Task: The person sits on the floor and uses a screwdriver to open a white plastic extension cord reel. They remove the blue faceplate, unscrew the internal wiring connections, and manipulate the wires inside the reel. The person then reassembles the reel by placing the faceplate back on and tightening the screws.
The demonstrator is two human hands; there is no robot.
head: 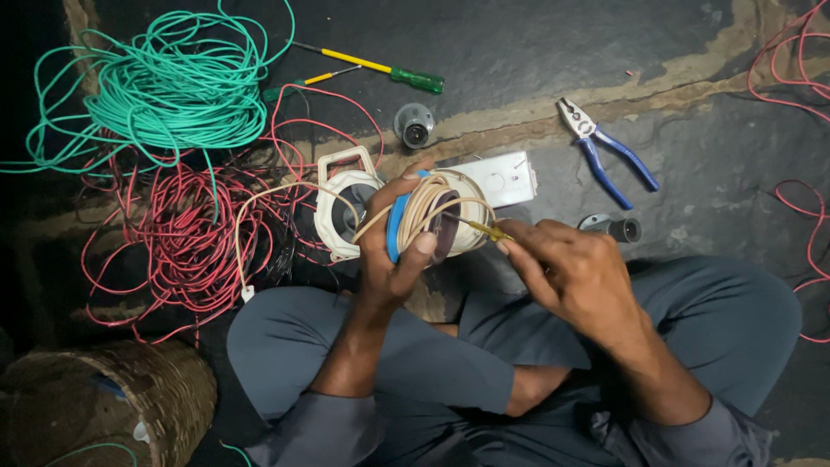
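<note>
Crossed legs [450,363] are filling the near edge — just beyond, the left hand [389,251] is gripping a cable reel [432,220], while the right hand [566,268] is pinching a yellow screwdriver [486,230], its shaft pointing left into the reel's face.

packages: none before you | labels: none you can make out | signs: none | screens: none | view: your floor workspace from the head camera
</note>
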